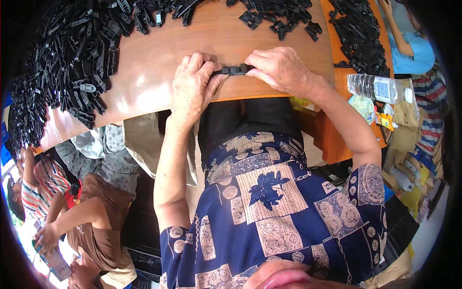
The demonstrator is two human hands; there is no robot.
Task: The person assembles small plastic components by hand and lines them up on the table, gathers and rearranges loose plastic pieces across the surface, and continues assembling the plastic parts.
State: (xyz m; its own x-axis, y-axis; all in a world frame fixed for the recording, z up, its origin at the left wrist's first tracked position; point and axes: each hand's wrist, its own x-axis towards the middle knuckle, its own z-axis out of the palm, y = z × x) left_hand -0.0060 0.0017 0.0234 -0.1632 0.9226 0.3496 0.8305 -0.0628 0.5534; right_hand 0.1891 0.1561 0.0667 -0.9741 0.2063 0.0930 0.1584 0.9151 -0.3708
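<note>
Between my two hands, just above the near edge of the wooden table (154,58), is a small black plastic clip (233,71), held roughly level. The fingers and thumb of my left hand (195,86) are closed on its left end. My right hand (281,70) pinches the other end between thumb and fingertips. Both ends of the clip are hidden by my fingers, so its full shape does not show. A large heap of black plastic parts (77,53) covers the left of the table, and a smaller group of black pieces (284,17) lies beyond my right hand.
On the right side surface are another heap of black parts (361,36) and a clear plastic bottle (378,88) lying on its side. A person in blue (414,53) is at the far right. Another in brown (96,226) sits at lower left, holding a phone-like object.
</note>
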